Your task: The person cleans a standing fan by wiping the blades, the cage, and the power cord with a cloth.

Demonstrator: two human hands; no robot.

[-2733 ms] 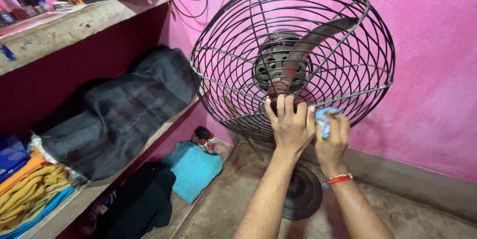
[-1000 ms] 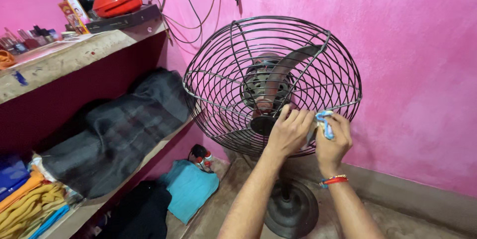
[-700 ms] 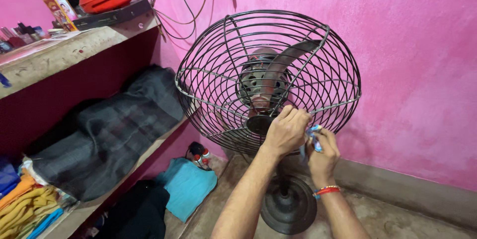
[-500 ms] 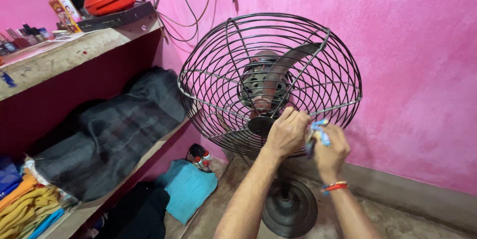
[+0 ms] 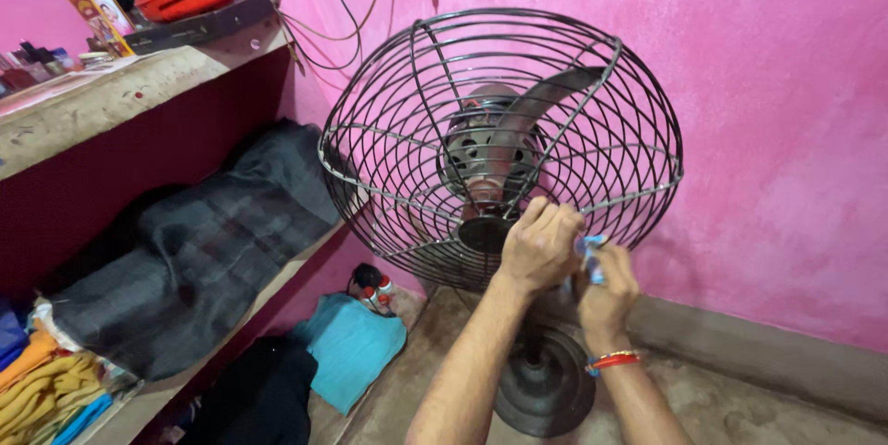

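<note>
Passage to the dark metal blade (image 5: 532, 117) is barred by the round black wire cage (image 5: 388, 144) (narrow gaps only); open room is left along the pink plastered wall (image 5: 777, 130).

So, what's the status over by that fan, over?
Left hand gripping the fan cage near its lower front. Right hand shut on a small blue thing, too small to identify. Blade visible inside. Nothing between hands and cage.

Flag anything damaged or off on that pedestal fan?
The fan guard looks bent: its wire ribs bulge unevenly and the rim is not a true circle. Only one blade is clearly visible behind it. The left hand grips the lower wires; the right hand holds a small blue-and-white item against them.
</note>
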